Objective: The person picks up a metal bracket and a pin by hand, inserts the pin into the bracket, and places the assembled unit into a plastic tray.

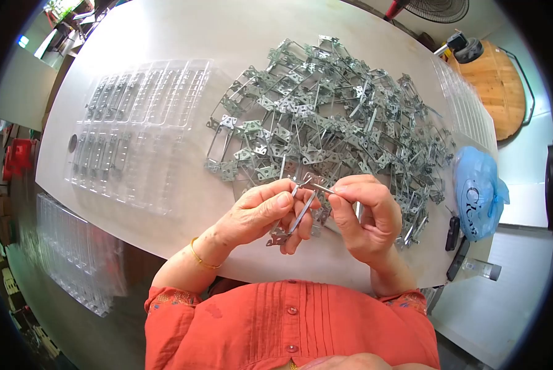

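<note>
Here, the left hand [265, 213] is curling its fingers around a thin, angular metal bracket [303, 213], palm turned inward, above the smooth pale table [184, 231]. The right hand [370, 213] is pinching a slim metal rod [321, 187] between thumb and forefinger, its wrist bending inward, near a tangled heap of perforated, greyish metal parts [325, 117].

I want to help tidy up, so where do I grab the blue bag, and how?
I'd pinch the loose, gathered bit sticking out on the right of the blue bag. Come from above and the right, away from the metal pile. That bit juts from the round body, so your fingers can probably close around it.
</note>
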`<action>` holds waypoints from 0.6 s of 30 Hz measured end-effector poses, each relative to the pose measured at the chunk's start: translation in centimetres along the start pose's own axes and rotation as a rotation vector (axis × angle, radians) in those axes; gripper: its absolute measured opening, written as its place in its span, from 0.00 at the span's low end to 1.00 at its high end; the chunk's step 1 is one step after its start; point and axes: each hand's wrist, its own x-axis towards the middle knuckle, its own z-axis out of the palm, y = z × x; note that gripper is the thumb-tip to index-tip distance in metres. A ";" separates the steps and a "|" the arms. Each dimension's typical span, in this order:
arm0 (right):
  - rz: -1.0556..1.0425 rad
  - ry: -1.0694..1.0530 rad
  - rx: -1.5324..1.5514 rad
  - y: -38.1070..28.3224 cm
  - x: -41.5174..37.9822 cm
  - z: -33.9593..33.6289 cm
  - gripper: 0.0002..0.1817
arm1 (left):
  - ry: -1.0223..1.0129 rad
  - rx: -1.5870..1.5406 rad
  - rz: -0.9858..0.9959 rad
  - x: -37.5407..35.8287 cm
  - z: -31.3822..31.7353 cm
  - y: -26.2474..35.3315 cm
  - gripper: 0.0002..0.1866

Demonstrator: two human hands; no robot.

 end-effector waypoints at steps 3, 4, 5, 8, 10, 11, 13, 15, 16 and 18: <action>-0.090 -0.036 -0.102 -0.1 0.8 0.3 0.12 | 0.010 0.032 0.003 -0.1 -0.3 0.0 0.22; -0.102 -0.037 -0.142 -0.3 1.0 0.4 0.13 | 0.015 0.052 -0.011 -0.2 -0.4 0.0 0.21; -0.106 -0.042 -0.137 -0.4 1.0 0.5 0.13 | 0.020 0.053 -0.005 -0.2 -0.3 0.0 0.21; -0.120 -0.095 -0.234 -0.8 1.4 0.6 0.11 | -0.032 0.103 0.021 -0.1 -0.4 0.0 0.25; -0.014 -0.166 -0.290 -1.1 1.6 0.4 0.09 | -0.008 0.193 0.046 0.0 -0.4 0.0 0.24; -0.028 -0.180 -0.258 -1.5 1.8 0.3 0.09 | -0.002 0.279 0.054 0.0 -0.4 0.1 0.23; 0.084 -0.219 -0.233 -2.2 2.4 0.1 0.06 | 0.043 0.257 -0.018 -0.2 0.1 0.6 0.24; 0.081 -0.211 -0.163 -2.3 2.3 0.1 0.05 | 0.010 0.473 0.064 -0.1 -0.3 0.5 0.26; 0.124 -0.224 -0.174 -2.4 2.2 -0.2 0.05 | 0.029 0.482 0.070 -0.2 -0.3 0.6 0.26; 0.177 -0.237 -0.191 -2.4 1.7 -0.9 0.05 | 0.034 0.491 0.115 -0.3 -0.4 0.8 0.25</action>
